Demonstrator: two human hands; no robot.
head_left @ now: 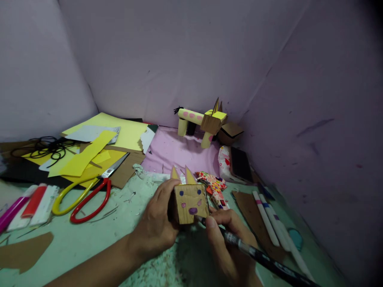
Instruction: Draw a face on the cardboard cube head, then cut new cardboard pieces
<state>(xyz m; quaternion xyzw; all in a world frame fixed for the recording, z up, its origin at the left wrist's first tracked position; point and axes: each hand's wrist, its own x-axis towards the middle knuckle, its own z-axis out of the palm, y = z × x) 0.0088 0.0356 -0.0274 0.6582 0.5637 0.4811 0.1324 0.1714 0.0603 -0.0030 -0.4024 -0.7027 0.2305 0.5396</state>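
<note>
My left hand (158, 215) grips the side of a small cardboard box (184, 199) with two pointed ears standing on top. Blue dot eyes, pinkish cheeks and a purple oval are drawn on the face turned toward me. In my right hand (230, 239) is a dark pen (248, 250), pinched between thumb and fingers. Its tip is at the lower right of the purple oval; whether it touches the cardboard I cannot tell. Behind the box lies a crumpled patterned wrapper (214, 185).
A cardboard-and-paper animal (193, 115) stands at the back. Scissors (101, 179) with red and yellow handles lie left, near yellow paper (89, 153), black cord (50, 147) and a red marker (34, 201). White markers (266, 217) rest on cardboard at right, below a phone (241, 163).
</note>
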